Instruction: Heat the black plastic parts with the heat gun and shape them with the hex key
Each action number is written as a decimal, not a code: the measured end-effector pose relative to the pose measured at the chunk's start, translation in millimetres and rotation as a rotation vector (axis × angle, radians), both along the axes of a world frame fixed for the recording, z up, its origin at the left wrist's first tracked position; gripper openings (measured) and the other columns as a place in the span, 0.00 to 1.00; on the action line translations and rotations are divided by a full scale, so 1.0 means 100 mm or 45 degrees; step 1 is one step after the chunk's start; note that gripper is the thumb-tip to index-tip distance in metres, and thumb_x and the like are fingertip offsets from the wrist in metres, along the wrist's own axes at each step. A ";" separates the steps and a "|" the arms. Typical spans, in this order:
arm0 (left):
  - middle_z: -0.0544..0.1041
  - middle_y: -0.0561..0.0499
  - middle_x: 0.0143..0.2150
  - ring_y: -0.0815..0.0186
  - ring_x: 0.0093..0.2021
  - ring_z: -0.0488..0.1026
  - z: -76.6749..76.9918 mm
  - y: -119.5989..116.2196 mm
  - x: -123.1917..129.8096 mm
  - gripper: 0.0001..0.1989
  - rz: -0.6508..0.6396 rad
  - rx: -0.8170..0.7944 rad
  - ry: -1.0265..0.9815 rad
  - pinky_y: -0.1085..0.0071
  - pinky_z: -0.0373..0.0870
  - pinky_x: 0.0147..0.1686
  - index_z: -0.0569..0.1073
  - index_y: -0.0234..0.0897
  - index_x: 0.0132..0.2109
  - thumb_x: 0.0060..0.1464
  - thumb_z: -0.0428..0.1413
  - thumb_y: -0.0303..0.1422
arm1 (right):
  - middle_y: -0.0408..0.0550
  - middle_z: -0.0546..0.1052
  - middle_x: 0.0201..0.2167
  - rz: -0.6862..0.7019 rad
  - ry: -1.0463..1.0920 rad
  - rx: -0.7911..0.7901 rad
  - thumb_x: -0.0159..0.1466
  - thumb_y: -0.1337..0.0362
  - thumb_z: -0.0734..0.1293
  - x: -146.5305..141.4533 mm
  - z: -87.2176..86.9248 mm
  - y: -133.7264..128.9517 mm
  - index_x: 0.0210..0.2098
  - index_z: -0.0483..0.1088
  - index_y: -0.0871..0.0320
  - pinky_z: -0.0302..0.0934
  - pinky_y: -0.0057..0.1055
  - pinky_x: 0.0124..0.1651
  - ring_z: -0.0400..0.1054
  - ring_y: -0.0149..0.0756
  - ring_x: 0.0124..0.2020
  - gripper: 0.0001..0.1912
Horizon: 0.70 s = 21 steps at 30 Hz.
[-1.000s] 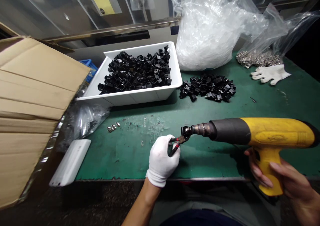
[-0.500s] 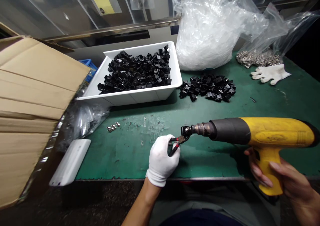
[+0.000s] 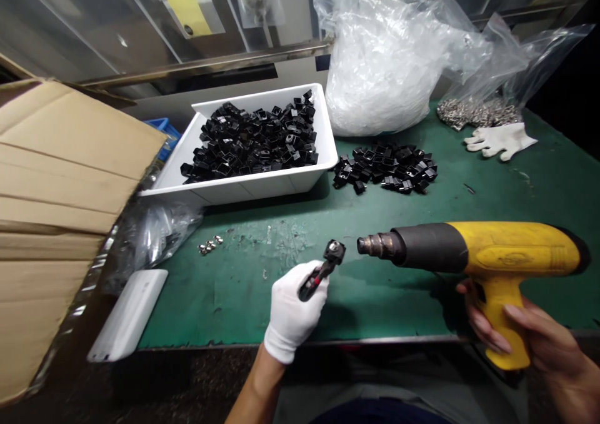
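Note:
My left hand, in a white glove, is closed round a pair of pliers with dark and red handles. In the jaws of the pliers sits a small black plastic housing, with a shiny metal spot on its upper face. My bare right hand grips the handle of a yellow and black heat gun. The gun's stepped metal nozzle points left toward the housing, with a short gap between them.
A white tray full of black housings stands at the back. Beside it lies a loose pile of housings. Further around are a large plastic bag, metal parts, a glove, small metal pieces and a cardboard box.
My left hand has drawn the pliers and the housing left, away from the nozzle, and turned them. The handles have come closer together. My right hand holds the heat gun nearly still.

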State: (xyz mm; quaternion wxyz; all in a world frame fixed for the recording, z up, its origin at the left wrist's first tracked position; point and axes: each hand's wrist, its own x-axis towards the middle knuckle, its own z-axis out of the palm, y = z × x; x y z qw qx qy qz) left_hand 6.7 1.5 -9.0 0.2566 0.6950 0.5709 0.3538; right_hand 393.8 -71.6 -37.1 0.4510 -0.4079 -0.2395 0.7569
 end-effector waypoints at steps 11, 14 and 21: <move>0.79 0.46 0.29 0.63 0.29 0.75 0.12 0.05 -0.24 0.19 -0.362 -0.514 -0.182 0.70 0.72 0.32 0.81 0.33 0.36 0.60 0.56 0.45 | 0.53 0.78 0.29 0.072 0.091 0.049 0.63 0.54 0.69 0.03 -0.09 0.06 0.55 0.74 0.57 0.61 0.29 0.22 0.65 0.31 0.18 0.23; 0.78 0.46 0.28 0.63 0.28 0.73 0.14 0.07 -0.20 0.22 -0.406 -0.547 -0.193 0.70 0.71 0.30 0.81 0.33 0.36 0.59 0.56 0.49 | 0.52 0.78 0.29 0.090 0.108 0.100 0.64 0.53 0.68 0.01 -0.07 0.10 0.54 0.75 0.57 0.59 0.26 0.22 0.64 0.29 0.18 0.22; 0.77 0.47 0.27 0.63 0.27 0.72 0.17 0.12 -0.18 0.25 -0.473 -0.606 -0.217 0.70 0.69 0.29 0.81 0.33 0.34 0.56 0.57 0.53 | 0.54 0.77 0.30 0.114 0.156 0.100 0.64 0.52 0.68 0.00 -0.05 0.11 0.56 0.73 0.60 0.57 0.25 0.21 0.62 0.26 0.17 0.25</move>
